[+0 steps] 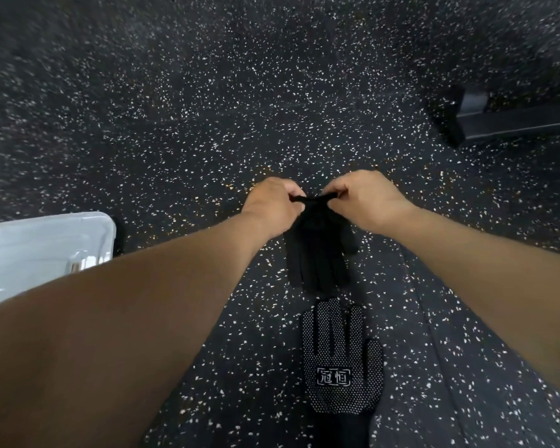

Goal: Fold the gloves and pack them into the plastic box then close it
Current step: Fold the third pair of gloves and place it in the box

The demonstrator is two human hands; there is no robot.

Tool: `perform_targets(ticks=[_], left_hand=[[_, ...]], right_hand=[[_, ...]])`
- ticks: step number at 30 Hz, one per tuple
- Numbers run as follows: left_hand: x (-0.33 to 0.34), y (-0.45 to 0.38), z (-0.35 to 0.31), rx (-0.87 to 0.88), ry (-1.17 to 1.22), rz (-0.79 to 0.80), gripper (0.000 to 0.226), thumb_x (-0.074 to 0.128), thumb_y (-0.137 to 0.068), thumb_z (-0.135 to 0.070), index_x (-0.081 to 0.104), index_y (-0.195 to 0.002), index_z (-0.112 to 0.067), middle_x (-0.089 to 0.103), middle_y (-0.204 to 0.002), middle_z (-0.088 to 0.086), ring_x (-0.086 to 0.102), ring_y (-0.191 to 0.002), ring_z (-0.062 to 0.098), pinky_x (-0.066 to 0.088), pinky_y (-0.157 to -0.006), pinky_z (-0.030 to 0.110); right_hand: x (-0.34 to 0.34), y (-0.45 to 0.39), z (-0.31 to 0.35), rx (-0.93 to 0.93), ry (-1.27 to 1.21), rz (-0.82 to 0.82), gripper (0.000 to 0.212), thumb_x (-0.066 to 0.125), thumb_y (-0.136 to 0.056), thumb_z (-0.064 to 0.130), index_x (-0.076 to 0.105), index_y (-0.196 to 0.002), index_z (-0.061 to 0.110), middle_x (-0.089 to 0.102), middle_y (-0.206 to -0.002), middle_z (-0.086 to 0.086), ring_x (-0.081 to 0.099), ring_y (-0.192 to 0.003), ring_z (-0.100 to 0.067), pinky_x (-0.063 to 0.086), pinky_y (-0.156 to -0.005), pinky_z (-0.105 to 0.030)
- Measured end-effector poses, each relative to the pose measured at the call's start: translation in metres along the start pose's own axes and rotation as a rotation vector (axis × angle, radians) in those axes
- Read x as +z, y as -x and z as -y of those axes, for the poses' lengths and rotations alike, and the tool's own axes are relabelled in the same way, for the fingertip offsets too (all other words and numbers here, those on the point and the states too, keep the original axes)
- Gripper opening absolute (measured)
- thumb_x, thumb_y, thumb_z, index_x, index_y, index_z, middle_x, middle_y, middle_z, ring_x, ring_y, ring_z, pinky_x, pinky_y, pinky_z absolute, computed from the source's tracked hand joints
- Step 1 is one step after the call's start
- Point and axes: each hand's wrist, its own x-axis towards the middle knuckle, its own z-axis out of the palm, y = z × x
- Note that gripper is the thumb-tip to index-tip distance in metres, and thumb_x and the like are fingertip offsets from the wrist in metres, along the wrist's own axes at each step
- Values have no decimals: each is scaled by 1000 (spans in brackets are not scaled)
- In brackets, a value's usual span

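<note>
A: You have the glove [319,250] pinched at its cuff, left hand [272,203] on one corner and right hand [372,198] on the other, fingers closed tight on the cloth. It hangs fingers-down over the floor [207,108].

B: What could spoil it for you?

A: Limp knit. If you lower it fast, the fingers may crumple under and your fold comes out crooked. Your pinches are small too, so a corner might slip free.

B: And the second glove [341,360]?

A: It lies flat just below the hanging one, dotted palm up, cuff toward you. Lay the held one down carelessly and you may drag or cover it.

B: The box [46,244]?

A: Off to your left, partly behind your forearm. I cannot tell whether its lid is on. Nothing lies between you and it. A dark frame [511,121] sits far right, well clear.
</note>
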Motion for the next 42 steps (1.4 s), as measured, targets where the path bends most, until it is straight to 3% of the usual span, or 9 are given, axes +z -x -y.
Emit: perform_targets(ticks=[3, 8, 21, 25, 27, 31, 35, 39, 42], left_hand=[[7, 11, 9, 38, -21, 2, 15, 64, -90, -23, 70, -103, -26, 57, -108, -5, 58, -68, 12, 48, -64, 25], [32, 42, 30, 203, -115, 18, 15, 62, -90, -24, 69, -104, -25, 56, -115, -9, 55, -84, 12, 48, -94, 34], [64, 75, 45, 273, -360, 203, 36, 52, -89, -49, 55, -120, -30, 45, -114, -11, 49, -107, 11, 42, -98, 31], [56, 58, 32, 143, -56, -10, 12, 51, -93, -33, 61, -93, -27, 53, -98, -9, 55, -90, 12, 46, -88, 28], [57, 45, 25, 63, 0, 30, 12, 50, -95, -28, 62, -93, -26, 53, -98, -8, 53, -89, 11, 42, -82, 22], [59, 25, 28, -45, -23, 188, 16, 50, -97, -22, 60, -108, -26, 50, -114, -6, 54, -91, 8, 39, -77, 19], [54, 20, 26, -62, -55, 245, 18, 51, -97, -19, 58, -113, -26, 48, -118, -5, 52, -90, 6, 38, -79, 17], [53, 21, 26, -60, -55, 221, 18, 51, -97, -23, 58, -113, -27, 54, -116, -5, 57, -92, 9, 46, -79, 21], [52, 19, 28, -57, -67, 123, 24, 54, -95, -27, 50, -119, -30, 57, -114, -3, 59, -93, 14, 54, -81, 29]], right_hand=[[7, 7, -6, -83, 80, -19, 26, 59, -89, 19, 72, -110, 28, 68, -107, 1, 63, -94, -20, 49, -89, -30], [23, 34, -14, -214, 153, 25, 29, 55, -89, 19, 70, -112, 28, 65, -110, 5, 61, -102, -20, 49, -91, -36], [52, 76, -25, -254, 234, 294, 39, 53, -86, 18, 62, -123, 27, 55, -112, 10, 50, -110, -13, 45, -97, -32], [40, 54, -10, 71, -240, 167, 22, 57, -88, 19, 71, -102, 27, 68, -93, 11, 64, -82, -7, 51, -72, -20], [45, 39, -9, 241, -563, 200, 14, 59, -92, 18, 71, -98, 19, 72, -85, 4, 67, -75, -8, 53, -64, -17], [50, 21, -23, 515, -1111, 285, 17, 61, -92, 6, 67, -107, 0, 73, -101, -18, 72, -85, -23, 60, -75, -29], [48, 18, -35, 591, -1314, 325, 23, 61, -92, 7, 65, -112, -2, 72, -104, -18, 71, -89, -24, 59, -79, -31], [51, 18, -25, 561, -1158, 272, 22, 59, -93, 6, 63, -113, 0, 73, -101, -15, 73, -85, -23, 59, -73, -29], [47, 17, -12, 350, -549, 154, 19, 60, -91, 16, 67, -109, 14, 70, -95, 1, 68, -79, -13, 54, -67, -21]])
